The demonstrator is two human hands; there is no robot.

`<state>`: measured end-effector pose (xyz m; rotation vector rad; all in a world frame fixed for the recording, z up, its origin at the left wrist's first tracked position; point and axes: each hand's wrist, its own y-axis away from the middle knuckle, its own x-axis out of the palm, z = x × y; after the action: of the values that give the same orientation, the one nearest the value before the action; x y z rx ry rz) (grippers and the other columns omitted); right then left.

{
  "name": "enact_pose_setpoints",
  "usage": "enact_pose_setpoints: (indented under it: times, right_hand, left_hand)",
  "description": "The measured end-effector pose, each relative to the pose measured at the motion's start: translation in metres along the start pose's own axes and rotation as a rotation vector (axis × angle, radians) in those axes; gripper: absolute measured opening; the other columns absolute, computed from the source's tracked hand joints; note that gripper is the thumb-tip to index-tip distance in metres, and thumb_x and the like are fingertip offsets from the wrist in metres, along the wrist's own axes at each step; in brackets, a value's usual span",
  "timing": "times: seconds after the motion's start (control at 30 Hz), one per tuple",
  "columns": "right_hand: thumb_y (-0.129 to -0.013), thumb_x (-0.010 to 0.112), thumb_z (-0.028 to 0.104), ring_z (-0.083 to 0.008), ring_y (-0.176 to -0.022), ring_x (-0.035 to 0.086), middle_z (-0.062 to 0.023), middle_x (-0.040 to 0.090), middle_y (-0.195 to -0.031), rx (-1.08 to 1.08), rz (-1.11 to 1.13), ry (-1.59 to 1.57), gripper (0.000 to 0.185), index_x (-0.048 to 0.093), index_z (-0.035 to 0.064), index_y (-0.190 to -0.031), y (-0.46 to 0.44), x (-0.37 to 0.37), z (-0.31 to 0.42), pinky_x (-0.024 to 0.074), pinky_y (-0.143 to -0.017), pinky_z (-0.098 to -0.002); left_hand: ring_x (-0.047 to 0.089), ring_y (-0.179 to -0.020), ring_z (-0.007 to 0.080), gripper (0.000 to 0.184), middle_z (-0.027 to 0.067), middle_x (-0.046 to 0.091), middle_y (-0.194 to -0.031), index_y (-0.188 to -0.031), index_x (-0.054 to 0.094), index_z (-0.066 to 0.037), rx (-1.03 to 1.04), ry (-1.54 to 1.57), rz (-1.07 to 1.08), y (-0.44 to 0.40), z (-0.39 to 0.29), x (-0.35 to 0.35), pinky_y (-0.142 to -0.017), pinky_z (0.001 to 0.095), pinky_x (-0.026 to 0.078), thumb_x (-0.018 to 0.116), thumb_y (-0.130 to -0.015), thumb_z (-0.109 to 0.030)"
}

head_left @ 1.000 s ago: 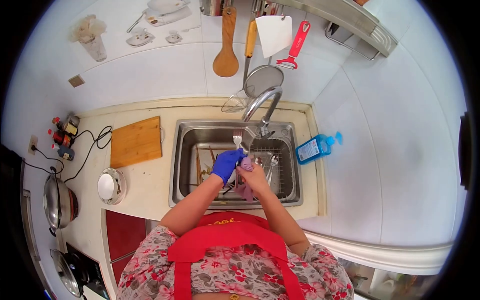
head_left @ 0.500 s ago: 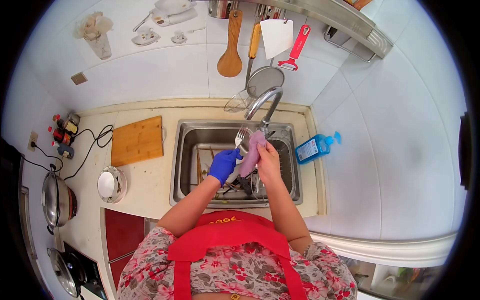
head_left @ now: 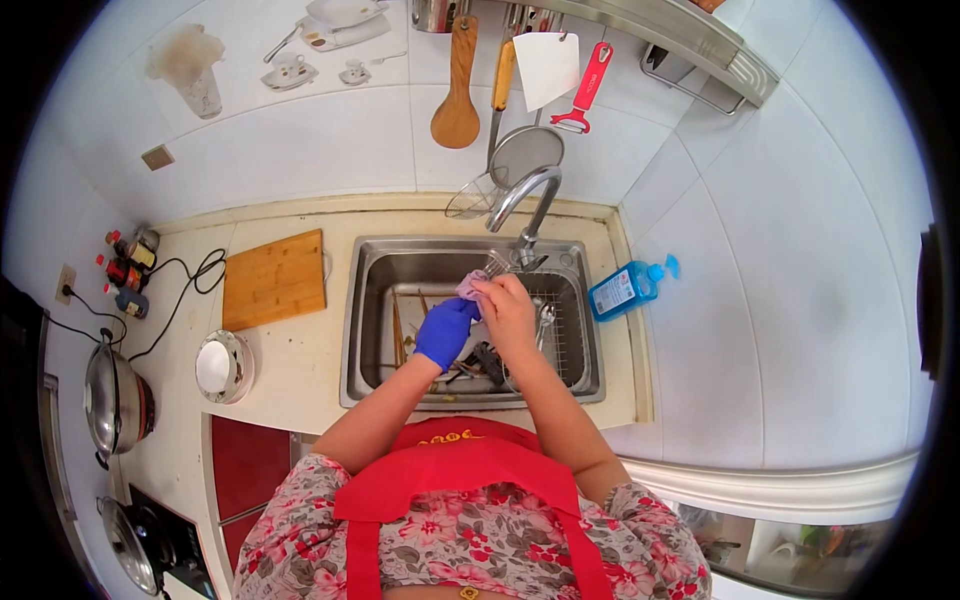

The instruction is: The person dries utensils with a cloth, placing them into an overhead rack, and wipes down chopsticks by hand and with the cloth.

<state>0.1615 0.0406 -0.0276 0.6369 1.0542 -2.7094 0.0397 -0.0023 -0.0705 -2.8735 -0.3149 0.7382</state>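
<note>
The faucet (head_left: pixel 541 178) arches just beyond the right hand (head_left: pixel 508 310), which pinches the pink cloth (head_left: pixel 470 286) around the fork (head_left: pixel 497 264); the left hand (head_left: pixel 446 331), closed, probably grips the fork's hidden handle.

From here, a hand could pass over the ten-o'clock corner of the sink (head_left: pixel 385 268); the faucet (head_left: pixel 541 200) blocks one o'clock, the soap bottle (head_left: pixel 622 291) nearly three.

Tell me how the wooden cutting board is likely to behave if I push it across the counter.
The cutting board looks like stiff wood, so it should move without bending. Lying flat on its broad face on the counter, it will probably slide rather than roll or tip. Pushed left, it may nudge the black cable beside it.
</note>
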Motion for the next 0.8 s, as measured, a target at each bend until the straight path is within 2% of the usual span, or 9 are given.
enact_pose_setpoints:
  times: [0.07,0.1,0.17,0.27,0.4,0.5,0.7,0.77,0.8]
  right_hand:
    - [-0.071,0.061,-0.001,-0.0235,-0.065,0.053,-0.0092,0.052,-0.076,-0.078,-0.009,0.05,0.02,0.063,0.0054,-0.089,-0.006,-0.003,-0.003,0.0437,-0.058,-0.0296]
    - [-0.07,0.061,0.0,-0.0246,-0.068,0.053,-0.0091,0.053,-0.077,-0.074,0.001,0.086,0.019,0.062,0.0061,-0.088,-0.01,-0.006,-0.006,0.0441,-0.059,-0.031]
    - [-0.069,0.061,0.001,-0.0257,-0.07,0.054,-0.0091,0.053,-0.077,-0.07,0.011,0.119,0.019,0.062,0.0068,-0.087,-0.016,-0.01,-0.009,0.0444,-0.059,-0.0324]
    - [-0.071,0.061,0.003,-0.0258,-0.071,0.054,-0.009,0.053,-0.078,-0.166,-0.021,0.235,0.017,0.061,0.0069,-0.087,-0.027,-0.014,-0.015,0.0445,-0.059,-0.0328]
    - [-0.072,0.06,0.005,-0.026,-0.072,0.054,-0.0095,0.053,-0.08,0.013,-0.19,0.292,0.017,0.061,0.007,-0.089,-0.035,-0.03,-0.028,0.0443,-0.061,-0.0329]
    - [-0.074,0.059,0.006,-0.026,-0.072,0.054,-0.01,0.053,-0.082,0.079,-0.243,0.228,0.017,0.061,0.0069,-0.091,-0.031,-0.036,-0.012,0.0443,-0.063,-0.0333]
    - [-0.076,0.059,0.004,-0.0231,-0.071,0.053,-0.0091,0.052,-0.082,-0.039,0.034,0.114,0.016,0.062,0.0082,-0.092,0.008,-0.008,-0.001,0.044,-0.062,-0.0312]
    - [-0.075,0.058,0.002,-0.0229,-0.073,0.053,-0.0099,0.052,-0.083,-0.069,0.049,0.091,0.017,0.062,0.0075,-0.091,0.01,-0.006,-0.006,0.0443,-0.062,-0.0307]
    - [-0.075,0.058,0.002,-0.0229,-0.073,0.053,-0.0099,0.052,-0.083,-0.07,0.049,0.092,0.017,0.062,0.0075,-0.091,0.006,-0.008,-0.008,0.0443,-0.062,-0.0307]
  left_hand:
    - [0.056,-0.063,0.0175,0.016,0.0102,0.061,-0.074,-0.086,0.061,-0.002,0.337,-0.228,-0.107,0.002,0.012,0.005,-0.058,0.0306,0.043,0.049,-0.082,-0.012]
    - [0.056,-0.063,0.0175,0.016,0.0102,0.061,-0.074,-0.086,0.061,-0.002,0.335,-0.229,-0.108,0.004,0.003,0.002,-0.058,0.0306,0.043,0.049,-0.082,-0.012]
    - [0.057,-0.066,0.0177,0.016,0.0106,0.063,-0.079,-0.085,0.063,-0.003,-0.284,0.044,0.078,0.009,-0.022,-0.005,-0.059,0.0293,0.044,0.05,-0.081,-0.011]
    - [0.055,-0.062,0.0132,0.018,0.0091,0.063,-0.077,-0.083,0.065,-0.002,-0.234,0.097,0.026,0.009,-0.021,-0.006,-0.056,0.0266,0.042,0.051,-0.083,-0.014]
    - [0.053,-0.059,0.0124,0.021,0.0085,0.062,-0.073,-0.082,0.065,-0.001,-0.154,0.191,-0.015,0.013,-0.01,0.0,-0.056,0.0253,0.042,0.05,-0.085,-0.015]
    - [0.054,-0.061,0.0133,0.02,0.0088,0.063,-0.075,-0.082,0.065,-0.002,-0.404,0.272,0.09,0.012,-0.026,-0.011,-0.057,0.0253,0.042,0.05,-0.084,-0.015]
    - [0.059,-0.069,0.0173,0.016,0.0104,0.063,-0.078,-0.084,0.065,-0.003,-0.118,0.079,0.047,0.007,-0.011,-0.003,-0.06,0.0288,0.044,0.053,-0.082,-0.014]
    - [0.06,-0.07,0.0191,0.017,0.0112,0.063,-0.077,-0.087,0.064,-0.002,0.218,-0.186,-0.025,0.008,-0.007,0.001,-0.062,0.0294,0.045,0.052,-0.082,-0.014]
    - [0.06,-0.07,0.0191,0.017,0.0112,0.063,-0.077,-0.087,0.064,-0.002,0.219,-0.185,-0.026,0.008,-0.01,0.001,-0.062,0.0294,0.045,0.052,-0.082,-0.014]
